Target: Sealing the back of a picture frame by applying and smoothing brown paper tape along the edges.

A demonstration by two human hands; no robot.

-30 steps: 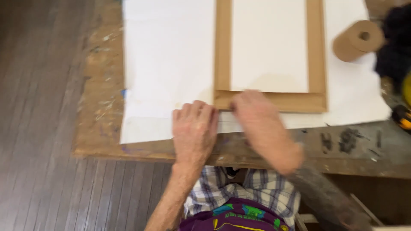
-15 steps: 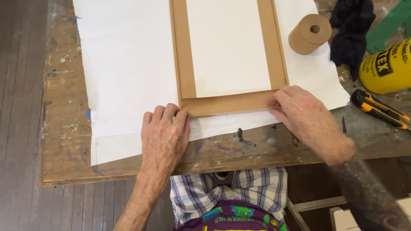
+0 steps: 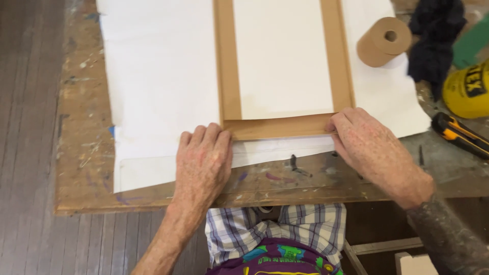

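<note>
Both hands unmoved on taped frame

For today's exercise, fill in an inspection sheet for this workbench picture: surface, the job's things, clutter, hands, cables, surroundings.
Surface: worn wooden workbench, paint-stained, under a white paper sheet.
Job's things: white panel edged with brown tape strips, lying flat on the sheet.
Clutter: tape roll, dark cloth, yellow container, utility knife, all at the right.
Hands: left hand flat at the panel's near left corner; right hand pressing the near right corner.
Cables: nothing seen.
Surroundings: wooden plank floor.
</note>
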